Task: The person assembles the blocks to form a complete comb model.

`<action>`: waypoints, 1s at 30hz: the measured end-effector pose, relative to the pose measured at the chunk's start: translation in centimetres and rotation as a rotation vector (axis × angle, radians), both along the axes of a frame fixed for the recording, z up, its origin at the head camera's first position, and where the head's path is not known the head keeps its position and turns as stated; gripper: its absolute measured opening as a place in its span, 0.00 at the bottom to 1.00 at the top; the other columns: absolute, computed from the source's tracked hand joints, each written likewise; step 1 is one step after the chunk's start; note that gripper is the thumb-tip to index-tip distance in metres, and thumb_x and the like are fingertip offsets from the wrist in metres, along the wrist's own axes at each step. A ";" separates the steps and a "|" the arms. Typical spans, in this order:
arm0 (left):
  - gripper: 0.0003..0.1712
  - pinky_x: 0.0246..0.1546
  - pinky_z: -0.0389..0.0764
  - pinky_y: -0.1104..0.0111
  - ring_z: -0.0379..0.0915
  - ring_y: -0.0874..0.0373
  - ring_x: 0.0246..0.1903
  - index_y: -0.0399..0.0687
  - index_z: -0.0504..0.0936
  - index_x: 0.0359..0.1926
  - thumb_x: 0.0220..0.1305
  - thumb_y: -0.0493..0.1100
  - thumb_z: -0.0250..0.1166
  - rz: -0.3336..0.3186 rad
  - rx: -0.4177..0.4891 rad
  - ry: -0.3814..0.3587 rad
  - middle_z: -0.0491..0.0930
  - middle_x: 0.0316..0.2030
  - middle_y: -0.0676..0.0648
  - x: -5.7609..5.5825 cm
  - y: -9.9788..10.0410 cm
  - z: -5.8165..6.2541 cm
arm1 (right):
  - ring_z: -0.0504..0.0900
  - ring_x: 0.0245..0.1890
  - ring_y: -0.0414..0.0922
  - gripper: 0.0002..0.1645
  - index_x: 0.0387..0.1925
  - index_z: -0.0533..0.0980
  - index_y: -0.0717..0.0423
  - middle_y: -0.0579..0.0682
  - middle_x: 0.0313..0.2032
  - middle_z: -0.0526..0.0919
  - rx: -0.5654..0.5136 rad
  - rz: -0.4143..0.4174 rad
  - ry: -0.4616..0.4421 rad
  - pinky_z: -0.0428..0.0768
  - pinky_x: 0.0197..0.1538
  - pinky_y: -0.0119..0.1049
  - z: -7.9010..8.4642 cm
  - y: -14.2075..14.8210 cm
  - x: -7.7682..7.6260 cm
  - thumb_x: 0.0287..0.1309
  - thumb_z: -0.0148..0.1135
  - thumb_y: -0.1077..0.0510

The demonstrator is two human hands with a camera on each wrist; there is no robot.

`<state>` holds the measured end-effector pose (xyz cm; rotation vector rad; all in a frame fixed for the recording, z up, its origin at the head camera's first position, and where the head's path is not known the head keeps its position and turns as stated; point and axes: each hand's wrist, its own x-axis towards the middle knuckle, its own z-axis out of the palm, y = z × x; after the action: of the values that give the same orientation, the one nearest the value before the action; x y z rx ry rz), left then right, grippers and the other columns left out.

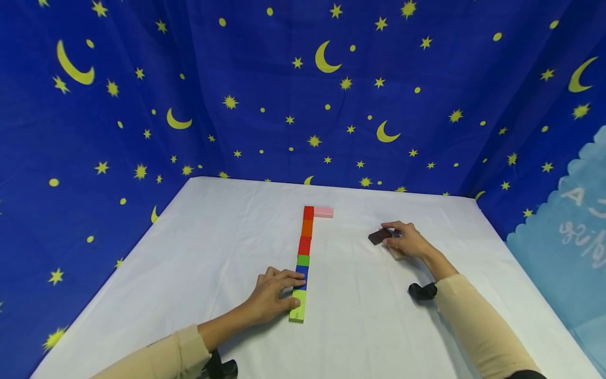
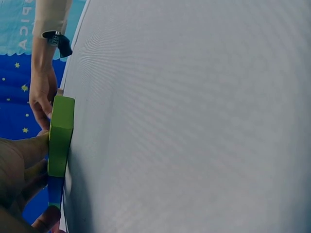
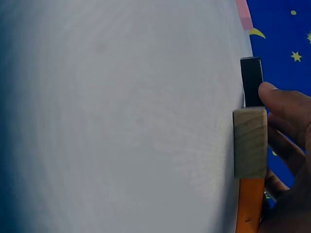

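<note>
A straight row of coloured blocks runs up the white table. My left hand [image 1: 272,296] lies along its near end, thumb on the lime-green block [image 1: 297,315] and fingertips over the blue block [image 1: 301,270]. Beyond come a green block [image 1: 303,260], a red block [image 1: 304,246], an orange block [image 1: 307,228] and another red block [image 1: 309,211]. To the right, my right hand [image 1: 408,241] pinches a black block [image 1: 378,237] between thumb and fingers. Close by that hand are a plain wooden block [image 3: 250,143] and an orange block [image 3: 250,206], seen in the right wrist view.
A pink block [image 1: 324,212] juts rightward from the far end of the row. The white cloth [image 1: 213,226] covers the table. A blue curtain [image 1: 265,68] with moons and stars hangs behind and at the left; a light blue panel [image 1: 563,252] is at the right.
</note>
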<state>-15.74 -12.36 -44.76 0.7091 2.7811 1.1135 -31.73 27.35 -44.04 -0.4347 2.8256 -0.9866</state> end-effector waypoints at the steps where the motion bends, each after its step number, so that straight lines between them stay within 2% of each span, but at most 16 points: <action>1: 0.24 0.43 0.58 0.64 0.60 0.61 0.48 0.55 0.80 0.55 0.55 0.48 0.68 0.000 0.000 -0.003 0.74 0.58 0.59 0.0 0.0 0.0 | 0.64 0.58 0.62 0.33 0.62 0.69 0.56 0.68 0.59 0.69 0.001 -0.002 0.006 0.62 0.58 0.61 0.0 0.0 0.0 0.56 0.64 0.53; 10: 0.24 0.44 0.58 0.63 0.60 0.60 0.48 0.55 0.80 0.55 0.55 0.48 0.68 0.000 0.004 -0.010 0.74 0.58 0.58 0.0 0.0 0.2 | 0.63 0.52 0.59 0.29 0.58 0.74 0.57 0.65 0.59 0.72 0.029 -0.048 0.058 0.62 0.53 0.56 -0.3 -0.1 0.2 0.53 0.66 0.54; 15: 0.24 0.43 0.58 0.63 0.60 0.60 0.48 0.55 0.80 0.55 0.55 0.49 0.68 0.001 -0.001 -0.003 0.74 0.58 0.58 0.0 0.0 0.2 | 0.63 0.51 0.59 0.29 0.57 0.74 0.56 0.64 0.58 0.72 0.048 -0.101 0.046 0.62 0.51 0.55 -0.4 0.0 0.5 0.52 0.66 0.55; 22: 0.24 0.43 0.58 0.64 0.60 0.61 0.48 0.55 0.80 0.55 0.55 0.49 0.68 0.007 -0.012 -0.006 0.74 0.58 0.58 -0.1 0.1 0.3 | 0.62 0.54 0.61 0.28 0.57 0.74 0.57 0.65 0.60 0.70 0.056 -0.173 0.023 0.60 0.52 0.57 -0.1 -0.3 1.1 0.53 0.64 0.55; 30: 0.24 0.43 0.57 0.64 0.60 0.60 0.48 0.55 0.80 0.55 0.55 0.48 0.68 0.011 -0.006 -0.009 0.74 0.58 0.58 0.0 0.1 0.2 | 0.63 0.52 0.60 0.25 0.54 0.76 0.59 0.65 0.58 0.72 0.061 -0.223 0.027 0.59 0.52 0.56 0.0 -0.8 1.2 0.55 0.63 0.56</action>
<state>-15.72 -12.21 -44.54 0.6874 2.7831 1.1063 -30.49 26.53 -44.06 -0.1280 2.9679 -0.9332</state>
